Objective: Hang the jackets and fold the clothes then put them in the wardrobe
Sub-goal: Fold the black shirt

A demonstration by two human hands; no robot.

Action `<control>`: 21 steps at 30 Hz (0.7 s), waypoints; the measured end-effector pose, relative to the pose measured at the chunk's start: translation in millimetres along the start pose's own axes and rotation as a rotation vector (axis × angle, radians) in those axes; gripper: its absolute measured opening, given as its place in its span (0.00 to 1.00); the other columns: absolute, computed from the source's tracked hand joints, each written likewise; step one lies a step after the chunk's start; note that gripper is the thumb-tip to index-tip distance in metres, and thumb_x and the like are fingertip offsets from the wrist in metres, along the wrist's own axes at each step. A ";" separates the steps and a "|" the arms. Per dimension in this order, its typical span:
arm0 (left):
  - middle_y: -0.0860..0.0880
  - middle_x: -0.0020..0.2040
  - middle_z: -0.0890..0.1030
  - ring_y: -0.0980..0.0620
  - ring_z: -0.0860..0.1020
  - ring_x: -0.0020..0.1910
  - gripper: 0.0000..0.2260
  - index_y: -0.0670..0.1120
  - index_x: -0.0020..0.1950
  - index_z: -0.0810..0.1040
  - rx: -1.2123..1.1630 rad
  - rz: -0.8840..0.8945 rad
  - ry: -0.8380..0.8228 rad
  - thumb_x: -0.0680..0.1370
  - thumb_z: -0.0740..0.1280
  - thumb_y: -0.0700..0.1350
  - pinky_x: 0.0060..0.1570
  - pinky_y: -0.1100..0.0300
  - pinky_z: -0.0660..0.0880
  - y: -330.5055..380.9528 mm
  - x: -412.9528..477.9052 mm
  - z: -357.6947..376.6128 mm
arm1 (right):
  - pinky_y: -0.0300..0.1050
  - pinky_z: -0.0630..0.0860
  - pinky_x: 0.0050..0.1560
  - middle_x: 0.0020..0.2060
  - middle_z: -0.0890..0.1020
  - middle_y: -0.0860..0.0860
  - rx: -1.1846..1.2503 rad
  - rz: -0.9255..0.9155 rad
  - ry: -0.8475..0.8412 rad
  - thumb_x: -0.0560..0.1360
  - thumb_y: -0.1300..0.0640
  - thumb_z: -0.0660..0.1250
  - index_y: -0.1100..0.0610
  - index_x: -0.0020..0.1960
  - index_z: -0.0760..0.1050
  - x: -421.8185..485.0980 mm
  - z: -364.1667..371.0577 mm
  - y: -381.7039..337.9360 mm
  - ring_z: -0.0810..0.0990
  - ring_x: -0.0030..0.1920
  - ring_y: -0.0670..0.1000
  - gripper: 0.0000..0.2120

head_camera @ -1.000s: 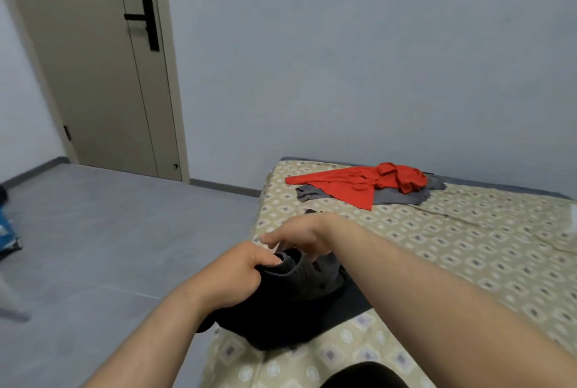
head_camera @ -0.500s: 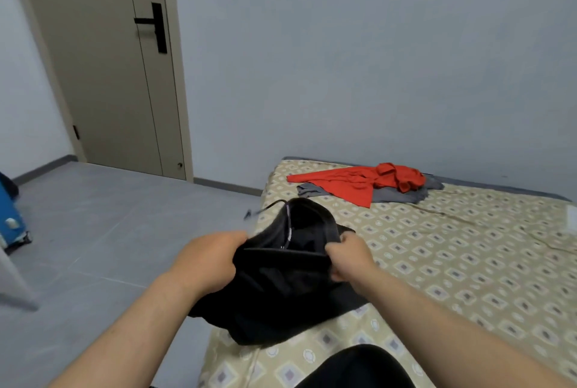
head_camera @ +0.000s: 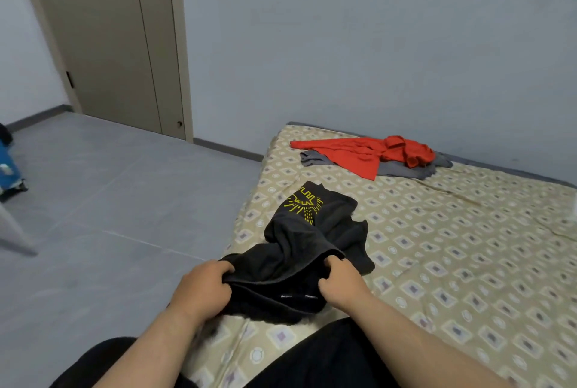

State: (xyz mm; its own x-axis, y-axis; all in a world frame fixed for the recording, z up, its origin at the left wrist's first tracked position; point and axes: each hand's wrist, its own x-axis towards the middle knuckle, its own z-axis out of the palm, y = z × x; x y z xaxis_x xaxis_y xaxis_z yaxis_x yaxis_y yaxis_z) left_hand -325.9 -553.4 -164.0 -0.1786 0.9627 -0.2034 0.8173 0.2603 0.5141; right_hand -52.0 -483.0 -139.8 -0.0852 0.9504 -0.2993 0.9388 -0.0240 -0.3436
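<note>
Two hands are closed on a dark garment (head_camera: 315, 238) at the near edge of the bed (head_camera: 468, 263); the left hand (head_camera: 201, 289) is curled round a bunched fold of the cloth at its left side, while the right hand (head_camera: 338, 281) is seen pinching the same edge further right, thumb and fingers folded over the fabric; the garment is spread away from the hands across the patterned bedcover, crumpled and twisted in the middle, with a yellow printed design (head_camera: 304, 202) shown on its far end; a red garment (head_camera: 368, 152) is laid at the far side of the bed, on top of a grey garment (head_camera: 402, 169), both well apart from the hands; a closed door (head_camera: 106, 38) is set in the wall to the left, above a grey tiled floor (head_camera: 109, 200).
</note>
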 end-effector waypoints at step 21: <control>0.57 0.31 0.70 0.53 0.69 0.32 0.12 0.54 0.42 0.72 0.102 -0.060 0.242 0.80 0.57 0.58 0.30 0.57 0.64 21.8 12.9 24.9 | 0.45 0.71 0.43 0.42 0.76 0.46 -0.030 -0.615 0.159 0.83 0.51 0.55 0.53 0.50 0.72 -32.1 18.2 -34.8 0.76 0.41 0.50 0.10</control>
State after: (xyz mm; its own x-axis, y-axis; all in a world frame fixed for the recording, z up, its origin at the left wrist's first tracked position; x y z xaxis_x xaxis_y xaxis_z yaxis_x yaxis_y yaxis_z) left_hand -296.7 -537.2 -176.2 -0.3442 0.9387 -0.0197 0.8501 0.3205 0.4178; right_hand -88.0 -518.3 -134.5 -0.5632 0.8223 0.0816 0.7433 0.5473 -0.3846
